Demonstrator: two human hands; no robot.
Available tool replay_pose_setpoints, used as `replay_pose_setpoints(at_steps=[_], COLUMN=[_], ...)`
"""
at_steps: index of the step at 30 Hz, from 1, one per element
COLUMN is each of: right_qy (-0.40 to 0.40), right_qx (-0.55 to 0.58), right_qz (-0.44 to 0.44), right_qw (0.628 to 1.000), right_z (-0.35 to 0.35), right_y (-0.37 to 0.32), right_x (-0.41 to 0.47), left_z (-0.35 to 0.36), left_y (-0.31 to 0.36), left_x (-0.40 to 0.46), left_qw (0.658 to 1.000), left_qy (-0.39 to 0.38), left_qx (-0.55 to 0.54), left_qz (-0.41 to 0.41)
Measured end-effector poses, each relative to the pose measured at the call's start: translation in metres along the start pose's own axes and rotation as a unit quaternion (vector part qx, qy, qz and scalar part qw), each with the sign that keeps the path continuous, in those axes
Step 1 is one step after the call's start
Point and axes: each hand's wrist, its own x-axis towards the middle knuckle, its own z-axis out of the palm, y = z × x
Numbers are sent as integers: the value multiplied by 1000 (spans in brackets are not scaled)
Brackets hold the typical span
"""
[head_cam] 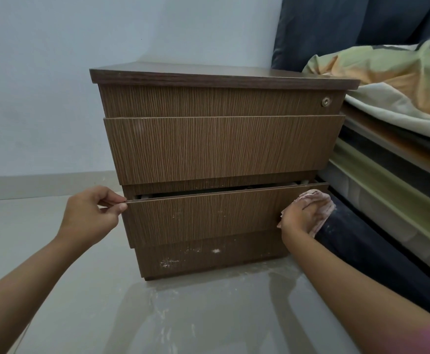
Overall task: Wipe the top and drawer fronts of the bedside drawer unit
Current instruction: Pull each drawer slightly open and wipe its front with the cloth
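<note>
The brown wood-grain bedside drawer unit (pixel 219 146) stands on the floor against the wall, with a darker top (pixel 209 74). Its lower drawer front (pixel 209 215) is pulled out a little, leaving a gap along its upper edge. My left hand (pixel 91 215) pinches the top left corner of that drawer front. My right hand (pixel 300 215) presses a pinkish cloth (pixel 318 204) against the right end of the same front. White specks mark the lower drawer front and the plinth below it.
A bed (pixel 397 139) with a dark base, stacked mattress layers and a green-orange blanket (pixel 387 72) stands right beside the unit. A dark headboard (pixel 336 26) rises behind. The pale tiled floor (pixel 157 315) shows dusty white streaks in front of the unit.
</note>
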Motion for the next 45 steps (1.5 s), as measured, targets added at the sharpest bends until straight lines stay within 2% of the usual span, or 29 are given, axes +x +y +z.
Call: replay_pose_setpoints(at_steps=[4, 8, 12, 15, 20, 22, 31, 39, 43, 45], right_qy=[-24, -21, -39, -45, -57, -66, -100, -74, -68, -80], right_qx=[21, 29, 33, 24, 22, 29, 36, 60, 77, 72], right_qz=[19, -62, -87, -72, 21, 33, -83, -69, -54, -81], right_qw=[999, 997, 995, 996, 998, 997, 991, 993, 993, 991], right_z=[2, 13, 26, 28, 25, 26, 63, 85, 90, 97], right_y=[-9, -20, -17, -6, 1, -2, -21, 16, 9, 1], right_x=[-12, -36, -55, -60, -68, -73, -141, -168, -174, -188], left_z=[-1, -1, -2, -2, -2, -1, -1, -2, -3, -3], left_y=[0, -1, 1, 0, -1, -2, -2, 0, 2, 1], left_x=[0, 0, -1, -1, -1, -1, -1, -1, 0, 0], left_qw=[1000, 1000, 1000, 1000, 1000, 1000, 999, 999, 999, 999], left_qy=[-1, 0, -2, -2, -3, -5, -8, -7, -14, -15], left_qx=[3, 4, 2, -5, -14, -20, -33, -31, -30, -30], left_qz=[6, 6, 7, 5, 0, -3, 0, 0, -2, -4])
